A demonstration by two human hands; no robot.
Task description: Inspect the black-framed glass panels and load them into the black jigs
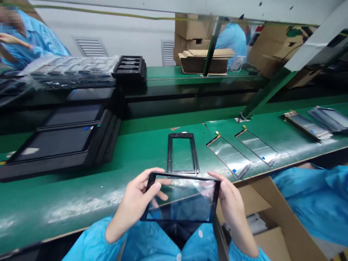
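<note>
A clear glass touch panel with a black border (185, 203) is held up in front of my body, over the bench's near edge. My left hand (141, 192) grips its left end, thumb on the front and fingers visible through the glass behind. At the right end, my right hand (230, 195) closes on the panel's edge. Just beyond the panel, black rectangular frames (196, 156) lie on the green bench, seemingly stacked. To their right lie two glass panels, a nearer one (230, 154) and a farther one (257, 145), each with a small blue tab.
Black trays with dark screens (54, 141) are stacked at left. Stacked panels (308, 125) lie at far right, past a green post (268, 92). An open cardboard box (285, 217) stands below the bench at right, beside a person's blue sleeve (312, 203). Other people work behind.
</note>
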